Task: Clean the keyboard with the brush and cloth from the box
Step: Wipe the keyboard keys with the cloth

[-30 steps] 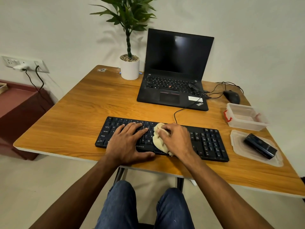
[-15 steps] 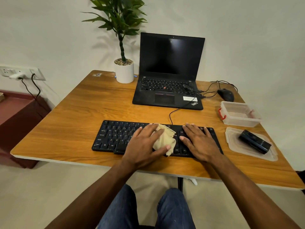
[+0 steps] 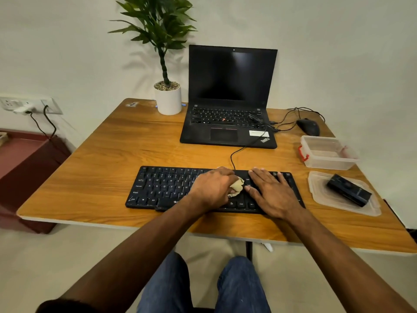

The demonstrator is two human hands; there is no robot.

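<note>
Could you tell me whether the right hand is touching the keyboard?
Touching. The head view shows the right hand lying flat, fingers spread, directly on the keyboard's right-side keys.

The keyboard (image 3: 180, 188) lies near the front edge of the desk (image 3: 101, 168), with the laptop (image 3: 229, 105) behind it and a potted plant (image 3: 168, 96) just left of the laptop. A mouse (image 3: 308, 126) sits right of the laptop. In front of the mouse stands the box (image 3: 327, 152), and nearer still its lid (image 3: 320, 190) lies flat with the brush (image 3: 348, 190) on it. On the keyboard the left hand (image 3: 212, 188) covers the cloth (image 3: 237, 185), the right hand (image 3: 273, 190) beside it.
</note>
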